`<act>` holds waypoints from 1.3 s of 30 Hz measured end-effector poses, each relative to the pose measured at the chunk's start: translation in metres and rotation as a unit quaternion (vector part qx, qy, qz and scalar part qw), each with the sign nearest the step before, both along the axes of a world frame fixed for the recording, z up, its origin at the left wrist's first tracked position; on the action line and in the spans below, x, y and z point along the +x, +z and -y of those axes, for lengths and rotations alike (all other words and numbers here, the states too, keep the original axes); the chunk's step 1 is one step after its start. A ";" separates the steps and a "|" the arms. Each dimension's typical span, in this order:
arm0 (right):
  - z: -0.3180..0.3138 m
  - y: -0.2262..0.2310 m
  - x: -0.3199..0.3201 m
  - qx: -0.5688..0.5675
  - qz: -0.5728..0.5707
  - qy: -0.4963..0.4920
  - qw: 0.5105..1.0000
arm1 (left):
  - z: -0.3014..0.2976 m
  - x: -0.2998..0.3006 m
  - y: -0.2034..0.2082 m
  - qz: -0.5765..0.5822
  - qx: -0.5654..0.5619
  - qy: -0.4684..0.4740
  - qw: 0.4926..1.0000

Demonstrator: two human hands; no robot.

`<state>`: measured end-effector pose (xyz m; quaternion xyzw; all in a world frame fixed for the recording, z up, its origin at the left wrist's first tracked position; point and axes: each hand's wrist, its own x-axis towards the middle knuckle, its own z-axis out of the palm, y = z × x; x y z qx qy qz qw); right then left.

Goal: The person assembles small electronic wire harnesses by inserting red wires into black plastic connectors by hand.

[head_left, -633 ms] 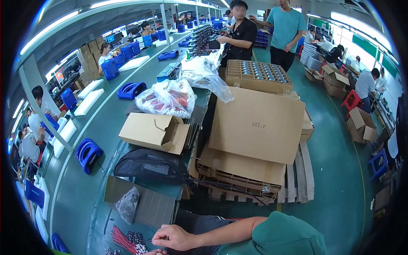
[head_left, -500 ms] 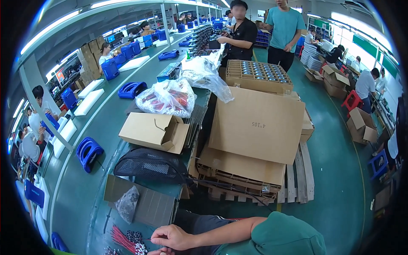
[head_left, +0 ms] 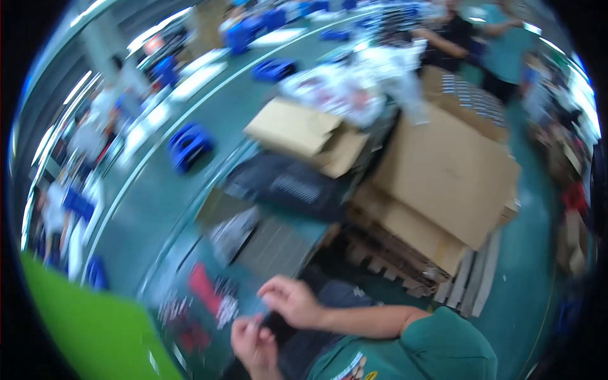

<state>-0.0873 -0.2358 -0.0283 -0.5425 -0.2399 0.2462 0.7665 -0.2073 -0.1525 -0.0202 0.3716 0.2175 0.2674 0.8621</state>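
Observation:
The picture is smeared by motion. My right hand (head_left: 292,304) is in front of my lap, fingers bent and drawn together. Just below and to its left is my left hand (head_left: 253,345), its thumb and fingers pinched. Whatever either one holds is too small or blurred to make out. On the green bench to the left of my hands lies a bundle of red wires (head_left: 203,285), with black and white ends (head_left: 227,309) beside it. A second bunch of wires with pale ends (head_left: 177,310) lies further left.
Beyond the wires are a clear plastic bag (head_left: 233,234), grey cardboard (head_left: 275,246), a black mesh pouch (head_left: 285,183) and an open carton (head_left: 294,130). Stacked cardboard (head_left: 449,171) rests on a pallet to the right. A bright green surface (head_left: 88,323) fills the lower left. Two people stand behind.
The view has swung, so the bench and boxes sit further right and are tilted. Both hands now show higher in view, and the left one has come more fully into sight. The green surface has appeared.

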 end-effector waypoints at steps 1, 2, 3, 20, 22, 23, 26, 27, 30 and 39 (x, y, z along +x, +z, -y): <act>0.008 0.002 0.006 -0.013 -0.011 -0.006 1.000 | 0.005 0.012 0.009 0.010 -0.079 -0.009 0.997; 0.015 0.009 0.005 0.004 -0.051 0.004 0.999 | 0.006 0.018 0.009 0.069 -0.165 -0.042 0.983; 0.019 0.015 0.009 0.019 -0.084 0.016 0.996 | 0.005 0.021 0.003 0.082 -0.189 -0.046 0.977; -0.012 -0.002 -0.011 0.111 -0.093 0.033 0.989 | 0.025 0.008 -0.004 0.193 -0.354 -0.073 0.912; -0.012 0.003 -0.010 0.144 -0.187 0.087 0.968 | 0.025 0.009 -0.006 0.198 -0.361 -0.078 0.908; -0.012 0.003 -0.009 0.144 -0.184 0.081 0.969 | 0.024 0.009 -0.007 0.183 -0.325 -0.070 0.925; -0.009 0.008 -0.010 0.097 -0.146 0.051 0.983 | 0.019 0.008 -0.007 0.166 -0.246 -0.030 0.955; -0.007 0.010 -0.009 0.097 -0.144 0.047 0.984 | 0.016 0.006 -0.007 0.163 -0.200 0.008 0.966; -0.001 0.011 -0.010 0.040 -0.035 0.027 0.998 | 0.002 0.003 -0.002 0.145 -0.135 0.051 0.979; 0.002 0.011 -0.006 0.041 0.030 0.042 0.998 | -0.005 -0.001 0.012 0.082 -0.079 0.022 0.993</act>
